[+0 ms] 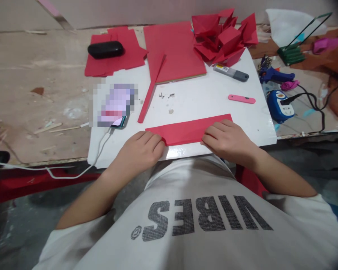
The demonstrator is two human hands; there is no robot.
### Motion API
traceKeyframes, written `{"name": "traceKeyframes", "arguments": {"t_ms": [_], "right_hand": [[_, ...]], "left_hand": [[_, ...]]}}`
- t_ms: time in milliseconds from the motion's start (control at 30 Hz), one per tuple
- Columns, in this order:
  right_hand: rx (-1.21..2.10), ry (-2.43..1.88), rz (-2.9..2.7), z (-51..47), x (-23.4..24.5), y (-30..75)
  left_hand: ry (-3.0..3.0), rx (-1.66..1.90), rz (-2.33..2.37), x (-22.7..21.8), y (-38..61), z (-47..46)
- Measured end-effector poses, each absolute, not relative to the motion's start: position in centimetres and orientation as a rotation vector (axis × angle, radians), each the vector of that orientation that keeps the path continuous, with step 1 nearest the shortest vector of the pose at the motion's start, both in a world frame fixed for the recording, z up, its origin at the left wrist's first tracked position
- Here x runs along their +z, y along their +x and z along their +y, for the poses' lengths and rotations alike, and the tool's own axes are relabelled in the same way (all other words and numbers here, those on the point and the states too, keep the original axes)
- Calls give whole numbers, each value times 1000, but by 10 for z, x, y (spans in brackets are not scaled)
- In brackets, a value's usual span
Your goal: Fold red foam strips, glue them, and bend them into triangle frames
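A long folded red paper strip (186, 130) lies across the near part of a white board (214, 107). My left hand (139, 150) rests at the strip's near left end, fingers curled and pressing on its edge. My right hand (228, 140) lies on the strip's right part, fingers bent and pressed down on the paper. A narrow red paper strip (150, 92) lies diagonally above. Both hands keep the paper flat against the board.
Red sheets (173, 50), a pile of folded red pieces (222, 35), a black case (105, 49), a phone (115, 105) with white cable, a grey cutter (231, 72), a pink cutter (241, 99), a blue glue gun (273, 75) and a blue power socket (280, 105) surround the board.
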State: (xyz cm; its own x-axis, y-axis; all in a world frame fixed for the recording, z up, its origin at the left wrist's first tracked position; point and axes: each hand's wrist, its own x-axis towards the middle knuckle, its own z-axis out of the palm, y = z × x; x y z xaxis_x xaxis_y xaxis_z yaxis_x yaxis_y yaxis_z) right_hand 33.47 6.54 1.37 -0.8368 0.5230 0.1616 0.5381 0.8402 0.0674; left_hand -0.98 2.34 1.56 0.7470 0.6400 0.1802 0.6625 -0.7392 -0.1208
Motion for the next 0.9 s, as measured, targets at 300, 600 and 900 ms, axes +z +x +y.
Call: {"name": "traceKeyframes", "arguments": {"t_ms": [300,600,900], "right_hand": [[-186,-959,-2883,65,8,331],[148,-1345,-2785,78,17,345],[57,-1514,-2614,80,10,373]], "left_hand": [[-2656,-293,-1277,5,-6,20],[-2831,-605,-1691,2,-14,37],[-2809,-658,-1927,8,-12,42]]}}
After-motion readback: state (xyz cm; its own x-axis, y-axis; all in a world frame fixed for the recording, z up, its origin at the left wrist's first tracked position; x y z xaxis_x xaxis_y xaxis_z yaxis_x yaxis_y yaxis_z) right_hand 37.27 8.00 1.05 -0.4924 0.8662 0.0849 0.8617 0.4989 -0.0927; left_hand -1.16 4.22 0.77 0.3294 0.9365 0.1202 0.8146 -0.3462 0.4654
